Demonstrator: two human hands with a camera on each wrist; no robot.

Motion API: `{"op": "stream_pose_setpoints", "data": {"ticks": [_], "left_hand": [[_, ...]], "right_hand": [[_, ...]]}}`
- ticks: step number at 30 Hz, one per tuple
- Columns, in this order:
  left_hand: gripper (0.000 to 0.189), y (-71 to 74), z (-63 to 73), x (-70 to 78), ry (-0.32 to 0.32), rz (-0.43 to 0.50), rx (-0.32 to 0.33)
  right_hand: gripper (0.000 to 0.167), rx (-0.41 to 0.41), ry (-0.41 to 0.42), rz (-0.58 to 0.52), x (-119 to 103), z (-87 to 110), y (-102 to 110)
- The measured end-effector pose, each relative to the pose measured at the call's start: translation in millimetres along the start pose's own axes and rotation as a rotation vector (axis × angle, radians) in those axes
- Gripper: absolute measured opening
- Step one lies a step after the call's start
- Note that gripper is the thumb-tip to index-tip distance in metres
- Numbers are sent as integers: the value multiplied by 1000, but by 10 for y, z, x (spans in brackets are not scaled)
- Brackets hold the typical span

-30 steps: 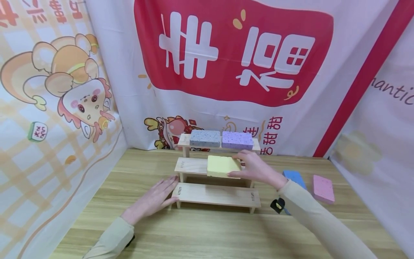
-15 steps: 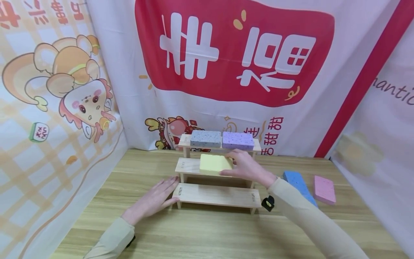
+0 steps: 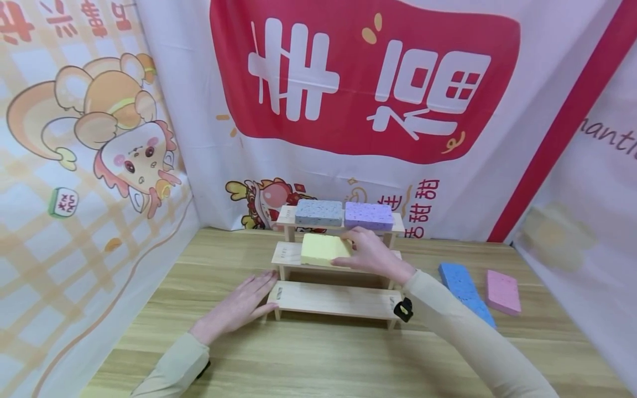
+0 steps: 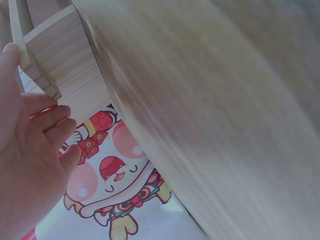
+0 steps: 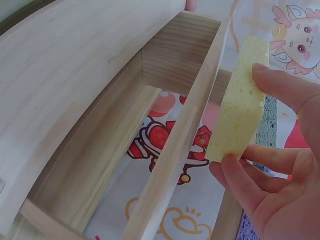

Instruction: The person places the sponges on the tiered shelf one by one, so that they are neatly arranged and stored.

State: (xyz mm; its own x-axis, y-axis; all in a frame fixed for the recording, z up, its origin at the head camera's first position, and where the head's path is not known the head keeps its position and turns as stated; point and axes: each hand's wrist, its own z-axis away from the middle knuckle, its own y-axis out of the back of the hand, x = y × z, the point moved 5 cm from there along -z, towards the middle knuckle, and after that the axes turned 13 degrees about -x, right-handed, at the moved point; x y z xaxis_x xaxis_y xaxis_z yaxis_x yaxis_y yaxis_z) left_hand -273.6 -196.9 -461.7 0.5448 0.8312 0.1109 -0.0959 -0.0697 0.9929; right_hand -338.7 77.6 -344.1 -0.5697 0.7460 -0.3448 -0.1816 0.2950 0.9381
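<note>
My right hand [image 3: 370,254] pinches a yellow sponge [image 3: 319,250] between thumb and fingers, at the middle step of a three-tier wooden shelf [image 3: 338,301]. In the right wrist view the yellow sponge [image 5: 241,102] stands at the edge of the wooden board, thumb on one side and fingertips on the other. My left hand [image 3: 239,304] lies with its fingers stretched out against the shelf's left end. From the left wrist, the hand's [image 4: 35,135] fingertips show right at the wooden end. On the top step sit a grey-blue sponge [image 3: 318,213] and a purple sponge [image 3: 369,216].
To the right of the shelf, a blue sponge [image 3: 465,293] and a pink sponge [image 3: 503,292] lie on the wood-grain table [image 3: 298,359]. Printed cloths hang behind [image 3: 358,182] and on both sides. The right sleeve [image 3: 463,326] passes in front of the table's right part.
My right hand has moved left along the middle step with the yellow sponge. More of the blue sponge now shows beside the sleeve. The left hand stays at the shelf's end.
</note>
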Motion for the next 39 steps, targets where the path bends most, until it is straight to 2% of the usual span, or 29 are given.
{"op": "stream_pose_setpoints", "data": {"ticks": [6,13,30,39], "left_hand": [[75,-3,-6,0,-3,-6,-3],[75,-1,1,4,-3,-2,-3],[75,-14,-7,-10,-1,5,-6],[76,-21,6,-8,2,2,-8]], "right_hand": [[73,-35,-36,-30,-46,-51,-47],[73,-18,-15,-13,-69,-98,-71],[72,-23,-38,-5,-104,-176,-122],[69,6,-14,14,-134,-202,-151]]}}
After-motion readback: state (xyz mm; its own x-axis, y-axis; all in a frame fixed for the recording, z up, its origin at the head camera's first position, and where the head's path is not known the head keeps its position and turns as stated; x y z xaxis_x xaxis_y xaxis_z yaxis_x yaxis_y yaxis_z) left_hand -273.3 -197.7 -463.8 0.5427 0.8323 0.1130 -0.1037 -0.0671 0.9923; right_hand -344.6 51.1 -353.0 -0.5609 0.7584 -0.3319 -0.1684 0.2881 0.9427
